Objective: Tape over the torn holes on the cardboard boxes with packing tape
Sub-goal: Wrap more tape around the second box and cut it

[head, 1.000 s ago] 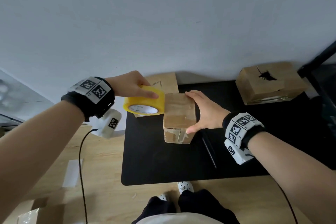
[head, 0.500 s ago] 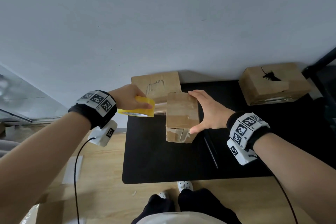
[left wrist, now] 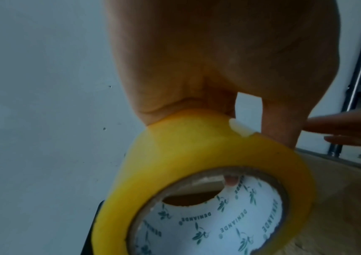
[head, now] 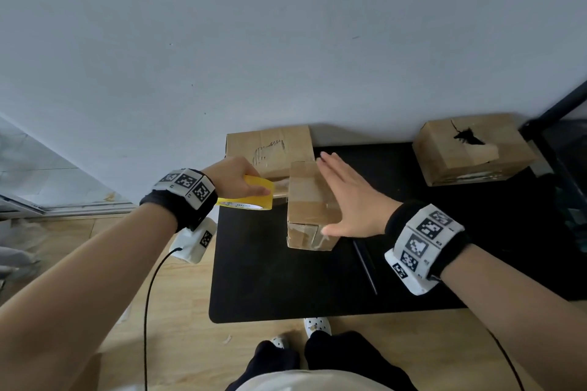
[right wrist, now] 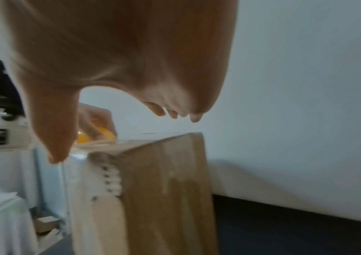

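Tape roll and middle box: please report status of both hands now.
Left hand grips yellow tape roll, strip running to middle box. Right hand open, flat at box's right side. Far-right box hole untaped. Nothing in way.

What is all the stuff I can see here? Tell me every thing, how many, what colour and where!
Brown cardboard boxes: three. Middle box on the black mat, under the right hand; flat box behind it by the wall; torn-hole box at far right.
Yellow roll of packing tape: one, left of the middle box, a clear strip stretching to it.
Black mat: one, on the wooden table.
Thin black stick: one, on the mat, right of the middle box; I cannot tell what it is.
Grey wall: behind everything.
Black metal frame: far right.
Left hand: grips the tape roll.
Right hand: flat, fingers straight, on the middle box.
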Demonstrator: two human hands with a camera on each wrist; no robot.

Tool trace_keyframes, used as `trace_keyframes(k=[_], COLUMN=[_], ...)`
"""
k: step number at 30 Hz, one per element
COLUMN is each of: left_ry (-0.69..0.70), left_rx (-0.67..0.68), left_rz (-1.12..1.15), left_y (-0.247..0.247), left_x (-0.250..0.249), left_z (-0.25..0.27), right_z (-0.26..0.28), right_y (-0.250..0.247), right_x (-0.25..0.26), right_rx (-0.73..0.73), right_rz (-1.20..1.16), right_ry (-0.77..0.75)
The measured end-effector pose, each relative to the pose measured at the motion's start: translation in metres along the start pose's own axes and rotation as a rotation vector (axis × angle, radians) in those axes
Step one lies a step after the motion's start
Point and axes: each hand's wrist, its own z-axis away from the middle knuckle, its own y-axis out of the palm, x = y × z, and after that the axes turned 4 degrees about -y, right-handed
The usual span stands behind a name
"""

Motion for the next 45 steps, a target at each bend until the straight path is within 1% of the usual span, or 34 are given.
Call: trace_keyframes(k=[2, 4, 6, 10, 13, 19, 23, 24, 26, 29, 32, 35, 38, 40, 43, 45], left_ry=[-0.018, -0.029, -0.034, -0.029, -0.031, -0.016, -0.001, 0.000, -0.008, -0.031, -0.049, -0.060, -0.062, -0.074, -0.091, -0.091], left_rx=[0.002, -0.001, -0.002, -0.001, -0.004, 0.002, -0.007, -0.012, -0.011, -0.004, -0.016, -0.042, -0.088, -0.111, -0.141, -0.151], left_rz=[0.013, 0.026, 0.040, 0.050, 0.062, 0.094, 0.144, 0.156, 0.162, 0.169, 0.178, 0.190, 0.180, 0.165, 0.157, 0.139], left_y=[0.001, 0.002, 0.003, 0.004, 0.005, 0.008, 0.011, 0.012, 0.015, 0.019, 0.022, 0.020, 0.010, -0.002, -0.023, -0.030], left_x=[0.000, 0.002, 0.004, 0.007, 0.009, 0.008, 0.005, 0.006, 0.008, 0.012, 0.013, 0.014, 0.018, 0.021, 0.022, 0.022], left_z=[0.000, 0.002, 0.002, 0.005, 0.007, 0.006, 0.005, 0.005, 0.005, 0.007, 0.012, 0.020, 0.029, 0.036, 0.048, 0.055], right_z=[-0.002, -0.008, -0.015, -0.018, -0.014, 0.001, 0.013, 0.014, 0.008, -0.016, -0.036, -0.044, -0.047, -0.048, -0.047, -0.045], right_y=[0.007, 0.018, 0.031, 0.044, 0.045, 0.042, 0.037, 0.035, 0.029, 0.022, 0.014, 0.006, 0.000, 0.000, 0.006, 0.014], right_x=[0.019, 0.033, 0.039, 0.035, 0.028, 0.003, -0.003, -0.001, 0.007, 0.024, 0.035, 0.042, 0.046, 0.047, 0.049, 0.048], right_rx=[-0.041, -0.083, -0.094, -0.096, -0.115, -0.094, -0.093, -0.097, -0.103, -0.061, 0.012, 0.015, 0.064, 0.062, 0.009, -0.037], right_rz=[0.096, 0.192, 0.254, 0.263, 0.274, 0.287, 0.255, 0.238, 0.197, 0.179, 0.205, 0.274, 0.312, 0.243, -0.002, -0.133], right_ry=[-0.078, -0.125, -0.138, -0.129, -0.094, 0.026, 0.124, 0.130, 0.088, 0.015, 0.038, 0.045, 0.041, 0.040, 0.038, 0.011])
